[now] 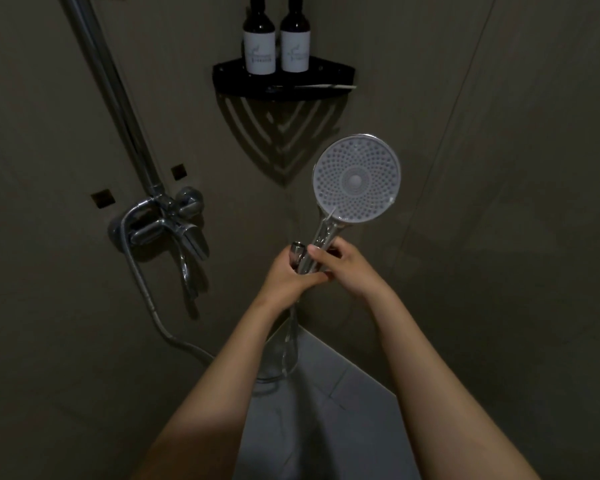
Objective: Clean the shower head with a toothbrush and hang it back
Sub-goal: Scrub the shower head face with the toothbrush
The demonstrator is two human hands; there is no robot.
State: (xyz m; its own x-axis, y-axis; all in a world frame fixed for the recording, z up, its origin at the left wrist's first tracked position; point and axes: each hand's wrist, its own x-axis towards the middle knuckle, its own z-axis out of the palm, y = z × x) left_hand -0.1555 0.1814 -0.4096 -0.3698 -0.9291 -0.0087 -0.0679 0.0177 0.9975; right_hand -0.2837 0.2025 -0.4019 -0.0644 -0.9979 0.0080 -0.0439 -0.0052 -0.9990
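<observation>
Near frame centre, both hands closed: left hand (288, 271) and right hand (343, 266) gripping shower head (356, 178) handle; nozzles upturned, probably for brushing.

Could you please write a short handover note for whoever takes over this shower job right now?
Left hand: closed around the hose end at the handle base.
Right hand: gripping the shower head by its handle, nozzle face toward the camera.
Toothbrush: lying on the corner shelf, in front of the two bottles.
Done: head is off the rail.
Left: fetch brush, scrub nozzles, hang the head back.
</observation>
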